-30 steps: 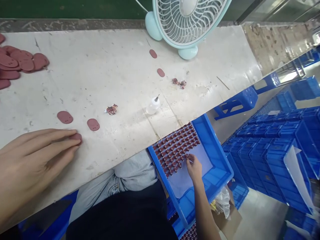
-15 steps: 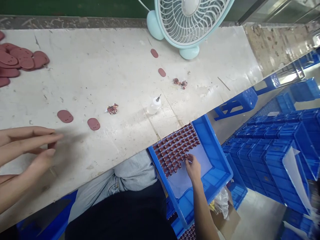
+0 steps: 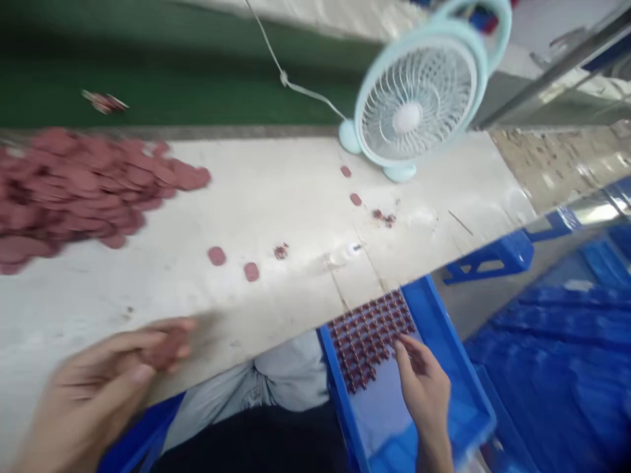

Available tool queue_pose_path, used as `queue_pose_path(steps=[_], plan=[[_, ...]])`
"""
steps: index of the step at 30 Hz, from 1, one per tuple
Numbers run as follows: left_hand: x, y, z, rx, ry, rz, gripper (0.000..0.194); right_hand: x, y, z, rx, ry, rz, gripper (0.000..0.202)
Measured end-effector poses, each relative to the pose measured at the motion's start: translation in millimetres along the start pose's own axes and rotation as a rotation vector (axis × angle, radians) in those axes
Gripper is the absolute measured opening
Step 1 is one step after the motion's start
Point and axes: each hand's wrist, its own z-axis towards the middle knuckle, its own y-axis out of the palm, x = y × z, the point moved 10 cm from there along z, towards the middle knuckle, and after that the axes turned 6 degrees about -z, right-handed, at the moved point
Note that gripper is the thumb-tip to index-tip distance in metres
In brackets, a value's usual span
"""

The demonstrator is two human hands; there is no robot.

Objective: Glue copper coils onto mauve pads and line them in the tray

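Note:
Over the left front part of the table, my left hand [image 3: 118, 374] grips a reddish oval piece [image 3: 166, 349] between thumb and fingers. My right hand [image 3: 424, 381] is over the blue crate [image 3: 470, 381], fingers bent beside the rows of small dark red parts [image 3: 367, 335]; its fingertips are blurred, and whether they hold a part is unclear. Two oval pieces [image 3: 217, 256] lie mid-table, near a small reddish-brown cluster [image 3: 280, 251]. A small white bottle [image 3: 344, 255] is to their right.
A large pile of reddish ovals [image 3: 83, 190] covers the table's back left. A light blue fan [image 3: 414, 98] stands at the back edge, its white cord trailing left. Blue stool [image 3: 493, 259] and blurred stacked blue crates [image 3: 566, 348] are at the right.
The view has swung left and up, bringing more of the pile and the whole fan into sight. A reddish piece now shows clearly in my left hand. My right hand's fingers look more spread.

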Motion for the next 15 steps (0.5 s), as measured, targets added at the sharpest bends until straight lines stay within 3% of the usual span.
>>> queue_pose_path(steps=[1, 3, 6, 8, 10, 12, 15], plan=[[0.7, 12.5, -7.0, 0.02, -0.071, -0.179, 0.018, -33.3, 3.4, -2.6, -0.022, -0.048, 0.053, 0.033], [8.8, 41.7, -12.7, -0.052, -0.091, -0.346, 0.015, -113.1, 20.9, -11.7, -0.148, -0.204, 0.198, 0.026], [16.8, 56.2, -10.0, -0.106, -0.022, -0.388, 0.018, -264.6, 52.7, -42.4, -0.405, -0.653, 0.416, 0.02], [18.4, 58.0, -9.4, -0.145, 0.029, -0.385, 0.02, -355.8, 86.5, -59.8, -0.543, -0.889, 0.34, 0.018], [17.3, 59.6, -10.4, -0.178, 0.076, -0.391, 0.02, -433.7, 129.6, -57.2, -0.539, -1.039, 0.149, 0.017], [14.2, 61.6, -10.4, -0.194, 0.13, -0.414, 0.022, -501.7, 175.5, -37.7, -0.499, -1.104, 0.055, 0.022], [6.0, 64.8, -5.6, -0.194, 0.191, -0.475, 0.026, -582.2, 236.7, -1.8, -0.417, -1.169, -0.093, 0.027]])
